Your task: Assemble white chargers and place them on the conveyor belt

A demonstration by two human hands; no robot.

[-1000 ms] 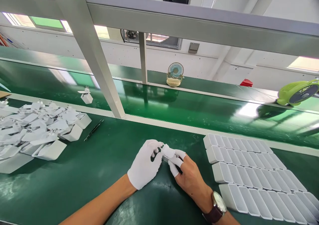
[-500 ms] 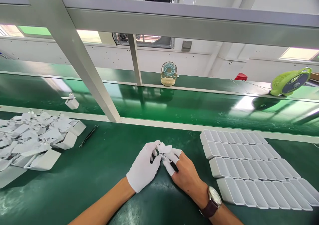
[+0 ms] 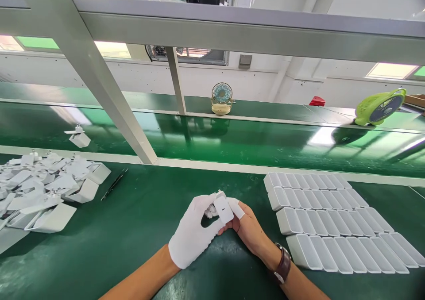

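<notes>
- Closest in, there's a wristwatch (image 3: 283,263) with a dark brown strap on the right wrist, over the green bench (image 3: 139,233)
- Right hand (image 3: 250,231): bare apart from white covers on fingertips, fingers bent in and closed up against the right side and near end of the plug, though part of that grip is hidden behind it
- Left hand (image 3: 192,231): full white glove, thumb and fingers pinching the plug's left side, with a roundish gap between thumb and fingers further back
- The white plug (image 3: 224,211) itself sits between the two hands, held just over the bench: small, blocky, plain smooth white, with one short dark slot in the flat face turned up to the camera and a bit of something metallic at the far end
- It's tilted, long axis running away from the person and leaning a little left, so the metallic end points away and the slotted end comes back toward the right hand
- Off to the right, four neat rows of white boxes (image 3: 332,225) lie on the bench, packed side by side
- Over left there's a messy pile of white parts (image 3: 43,185) and a black pen (image 3: 114,184) just beside it
- Past the bench edge, one loose white piece (image 3: 79,138) sits on the shiny green strip (image 3: 265,143)
- Furthest back, a little fan (image 3: 222,98) and a lime green fan (image 3: 378,107)
</notes>
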